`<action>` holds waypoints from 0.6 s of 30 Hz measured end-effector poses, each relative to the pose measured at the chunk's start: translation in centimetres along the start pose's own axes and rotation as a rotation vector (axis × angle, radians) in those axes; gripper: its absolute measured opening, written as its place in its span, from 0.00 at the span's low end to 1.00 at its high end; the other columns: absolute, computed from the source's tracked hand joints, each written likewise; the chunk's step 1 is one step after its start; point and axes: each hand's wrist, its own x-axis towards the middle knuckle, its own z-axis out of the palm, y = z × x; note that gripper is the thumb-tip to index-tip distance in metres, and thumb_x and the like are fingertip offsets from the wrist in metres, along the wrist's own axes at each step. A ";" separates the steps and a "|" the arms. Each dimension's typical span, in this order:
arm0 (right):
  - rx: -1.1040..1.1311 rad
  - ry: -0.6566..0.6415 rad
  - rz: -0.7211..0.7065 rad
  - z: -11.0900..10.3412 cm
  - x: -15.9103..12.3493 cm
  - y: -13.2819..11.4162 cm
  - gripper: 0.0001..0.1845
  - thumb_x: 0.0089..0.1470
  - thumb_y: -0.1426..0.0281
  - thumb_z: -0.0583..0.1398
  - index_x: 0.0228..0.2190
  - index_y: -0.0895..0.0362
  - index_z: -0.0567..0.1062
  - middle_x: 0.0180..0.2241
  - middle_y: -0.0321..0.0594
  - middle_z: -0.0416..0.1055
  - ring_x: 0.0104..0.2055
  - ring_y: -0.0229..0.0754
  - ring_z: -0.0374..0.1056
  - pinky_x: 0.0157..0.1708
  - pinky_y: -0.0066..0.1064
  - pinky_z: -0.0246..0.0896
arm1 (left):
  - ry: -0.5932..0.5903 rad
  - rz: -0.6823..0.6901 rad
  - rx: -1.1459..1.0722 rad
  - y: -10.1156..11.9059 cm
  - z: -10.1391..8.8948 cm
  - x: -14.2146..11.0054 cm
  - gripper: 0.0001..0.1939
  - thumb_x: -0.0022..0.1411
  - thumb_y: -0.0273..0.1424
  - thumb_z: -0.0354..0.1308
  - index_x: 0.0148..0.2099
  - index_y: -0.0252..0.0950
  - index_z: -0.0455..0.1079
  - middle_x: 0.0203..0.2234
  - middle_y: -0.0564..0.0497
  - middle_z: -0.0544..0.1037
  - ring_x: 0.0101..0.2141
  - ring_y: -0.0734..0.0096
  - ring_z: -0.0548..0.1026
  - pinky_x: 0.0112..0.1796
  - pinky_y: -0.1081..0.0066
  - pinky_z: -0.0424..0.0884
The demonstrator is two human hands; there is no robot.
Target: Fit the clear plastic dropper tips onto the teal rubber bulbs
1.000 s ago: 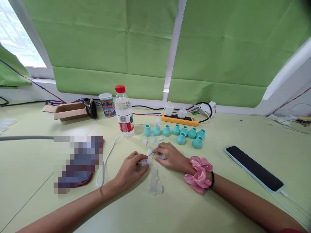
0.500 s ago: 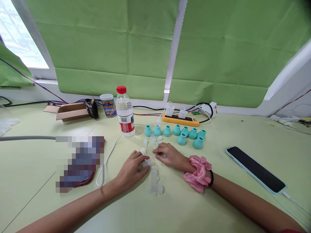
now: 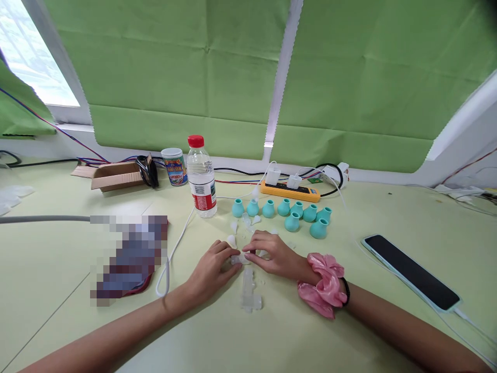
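My left hand point(image 3: 214, 264) grips a small translucent plastic piece point(image 3: 237, 258) between thumb and fingers, just above the table. My right hand point(image 3: 271, 252) closes thumb and fingertips on the right end of the same piece. Directly below lies a longer translucent plastic part point(image 3: 248, 290) with stubby side arms. Loose clear and white bits, one a small white petal-like piece point(image 3: 232, 240), are scattered around both hands. Behind them stand several turquoise bulb-shaped pieces point(image 3: 292, 221) with open necks.
A water bottle point(image 3: 202, 181) with a red cap and a printed can point(image 3: 174, 167) stand at the back left, beside an open cardboard box point(image 3: 118, 177). An orange power strip point(image 3: 290, 192) lies behind the turquoise pieces. A phone point(image 3: 411, 272) charges at right; a blurred object point(image 3: 132, 259) lies at left.
My right hand has moved slightly left and toward me, from among the loose bits onto the piece in my left hand. The view has shifted a little.
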 end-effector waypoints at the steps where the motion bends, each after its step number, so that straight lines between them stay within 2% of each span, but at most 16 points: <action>1: 0.002 -0.014 -0.011 0.1 0.0 -0.1 0.07 0.51 0.71 0.55 0.31 0.58 0.73 0.25 0.39 0.67 0.30 0.37 0.61 0.31 0.28 0.56 | -0.001 0.001 0.001 0.0 0.0 0.0 0.09 0.55 0.30 0.52 0.39 0.34 0.68 0.30 0.47 0.70 0.34 0.67 0.67 0.34 0.69 0.66; 5: 0.000 -0.028 -0.043 0.5 -0.2 0.0 0.09 0.52 0.70 0.54 0.32 0.58 0.74 0.24 0.40 0.66 0.30 0.38 0.60 0.29 0.28 0.56 | -0.010 0.007 -0.005 -0.1 0.0 0.0 0.09 0.55 0.31 0.52 0.38 0.34 0.68 0.30 0.47 0.70 0.33 0.67 0.67 0.34 0.69 0.66; 11: -0.002 0.028 -0.107 1.3 -0.5 0.6 0.11 0.54 0.71 0.52 0.32 0.60 0.74 0.23 0.40 0.67 0.29 0.37 0.59 0.28 0.27 0.56 | -0.010 0.011 -0.016 -0.2 0.0 0.0 0.09 0.56 0.31 0.51 0.39 0.34 0.68 0.30 0.48 0.69 0.34 0.68 0.66 0.34 0.70 0.66; 18: -0.077 0.020 -0.112 1.7 -0.8 0.5 0.12 0.55 0.70 0.50 0.30 0.59 0.73 0.20 0.39 0.65 0.27 0.37 0.58 0.28 0.27 0.56 | -0.008 0.022 -0.022 -0.2 0.0 0.0 0.09 0.56 0.30 0.51 0.39 0.36 0.68 0.30 0.48 0.70 0.34 0.68 0.66 0.34 0.70 0.66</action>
